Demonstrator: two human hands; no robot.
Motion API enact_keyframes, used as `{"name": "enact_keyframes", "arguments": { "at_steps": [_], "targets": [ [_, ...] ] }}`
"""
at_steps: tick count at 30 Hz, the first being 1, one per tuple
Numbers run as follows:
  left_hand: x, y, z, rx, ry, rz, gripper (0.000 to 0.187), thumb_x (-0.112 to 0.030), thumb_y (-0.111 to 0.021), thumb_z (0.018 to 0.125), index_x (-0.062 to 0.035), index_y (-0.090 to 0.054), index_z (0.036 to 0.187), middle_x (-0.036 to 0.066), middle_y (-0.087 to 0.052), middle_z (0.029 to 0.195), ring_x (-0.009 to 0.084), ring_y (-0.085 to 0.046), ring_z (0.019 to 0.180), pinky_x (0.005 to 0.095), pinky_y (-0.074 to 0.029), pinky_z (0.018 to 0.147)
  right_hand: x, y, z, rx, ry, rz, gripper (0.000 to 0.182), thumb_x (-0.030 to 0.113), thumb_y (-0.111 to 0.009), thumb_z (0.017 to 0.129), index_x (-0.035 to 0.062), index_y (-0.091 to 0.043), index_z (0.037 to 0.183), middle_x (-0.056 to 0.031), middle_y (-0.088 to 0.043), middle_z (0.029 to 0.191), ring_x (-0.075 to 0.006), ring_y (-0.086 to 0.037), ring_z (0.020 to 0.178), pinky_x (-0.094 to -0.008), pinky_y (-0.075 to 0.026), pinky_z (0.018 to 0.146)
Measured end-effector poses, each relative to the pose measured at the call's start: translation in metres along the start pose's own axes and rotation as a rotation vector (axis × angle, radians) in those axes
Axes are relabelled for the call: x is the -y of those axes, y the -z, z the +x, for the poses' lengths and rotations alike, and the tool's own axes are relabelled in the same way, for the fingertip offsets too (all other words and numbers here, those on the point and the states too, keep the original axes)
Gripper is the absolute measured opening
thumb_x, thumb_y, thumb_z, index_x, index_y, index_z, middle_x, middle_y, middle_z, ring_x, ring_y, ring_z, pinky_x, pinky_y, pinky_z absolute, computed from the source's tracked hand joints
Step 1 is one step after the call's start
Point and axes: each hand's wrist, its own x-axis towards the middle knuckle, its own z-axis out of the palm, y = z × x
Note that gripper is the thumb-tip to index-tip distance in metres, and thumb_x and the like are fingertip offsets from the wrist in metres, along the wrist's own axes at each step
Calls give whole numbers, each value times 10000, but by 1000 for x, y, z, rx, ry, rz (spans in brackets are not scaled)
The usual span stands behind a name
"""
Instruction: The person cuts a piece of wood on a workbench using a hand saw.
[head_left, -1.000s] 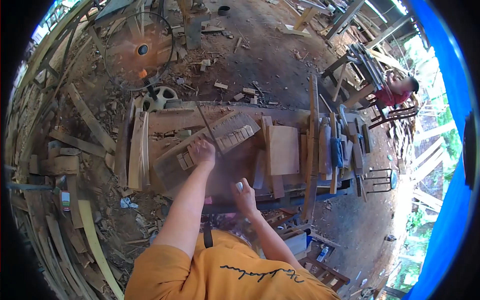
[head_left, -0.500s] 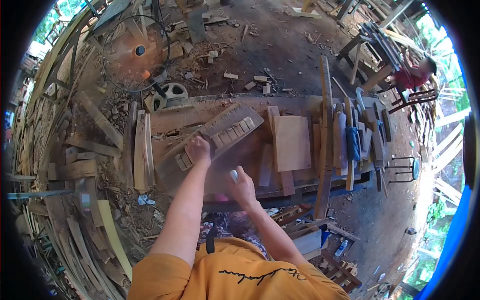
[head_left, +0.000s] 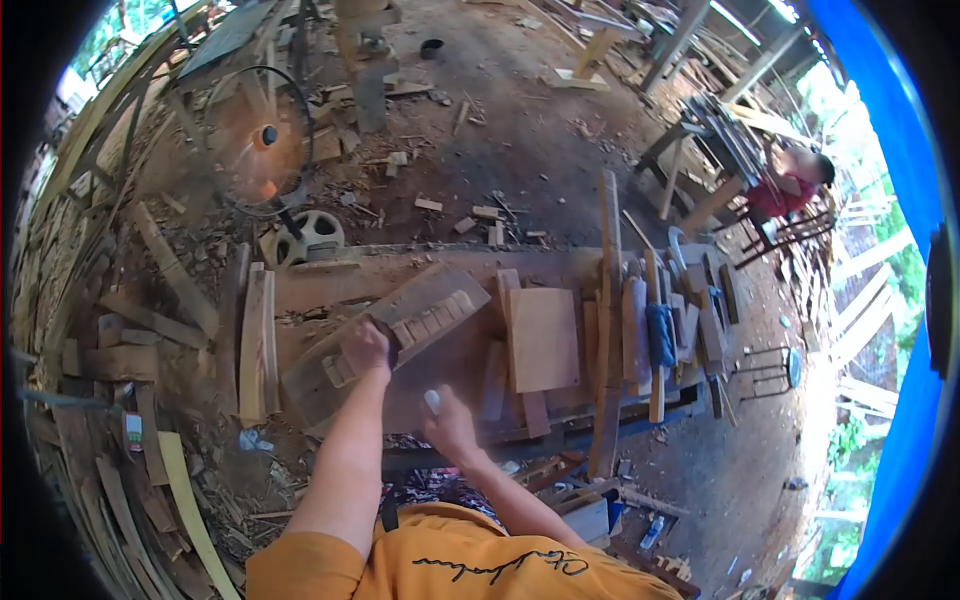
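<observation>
On the workbench (head_left: 440, 355), a wide plank (head_left: 440, 285) lies at a slant with a row of small wooden blocks (head_left: 425, 318) along it. My left hand (head_left: 366, 350) is over the plank among the blocks, fingers curled. Something dark shows beside it, too blurred to name. Nearer my body, my right hand (head_left: 450, 428) is closed around a small whitish rounded object (head_left: 432, 402), whose end sticks out above the fist. It is held just in front of the plank, apart from it.
A flat board (head_left: 545, 340) and a long upright beam (head_left: 606, 320) lie on the bench's right, beside stacked offcuts. A running fan (head_left: 268, 135) stands behind the left end. Scrap wood covers the floor at left. A person in red (head_left: 782, 195) sits far right.
The view has shifted, so the bench appears lower and further left. My left hand stays at the plank and my right hand still grips the whitish object.
</observation>
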Motion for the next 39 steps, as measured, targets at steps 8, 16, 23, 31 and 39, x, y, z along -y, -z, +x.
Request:
{"name": "enact_keyframes", "arguments": {
  "at_steps": [8,16,23,31,39],
  "targets": [
    [-13,13,-7,-49,-52,60,324,-187,-414,887,-46,-695,964,199,-685,1032,349,-643,980,489,-467,874,-28,44,-55,81,-93,27,247,215,-661,902,31,-503,945,-275,-624,862,-482,-606,828,-526,-483,696],
    [-5,8,-1,-27,-9,99,268,-161,-443,881,-63,-691,909,168,-695,927,337,-664,920,477,-503,803,-6,9,9,-36,4,40,256,241,-669,908,26,-533,935,-269,-629,833,-495,-599,804,-516,-482,667],
    [-10,18,-3,-55,-37,125,280,-155,-431,888,-58,-693,902,177,-695,879,344,-675,873,467,-509,797,-34,39,-52,46,-63,57,233,229,-670,905,38,-538,930,-264,-628,835,-492,-599,814,-505,-489,675],
    [5,-21,4,-151,205,-173,439,-290,-397,911,-23,-711,762,207,-712,909,367,-678,890,488,-517,777,-15,11,9,54,-9,94,206,221,-638,906,64,-517,959,-270,-612,851,-489,-600,839,-539,-476,711],
    [-14,22,-1,24,40,-28,403,-270,-325,954,-27,-645,979,232,-660,1047,399,-621,1018,476,-471,885,-18,34,-22,62,-65,73,207,167,-652,904,26,-504,932,-262,-601,780,-485,-601,807,-530,-472,683]
  ]
}}
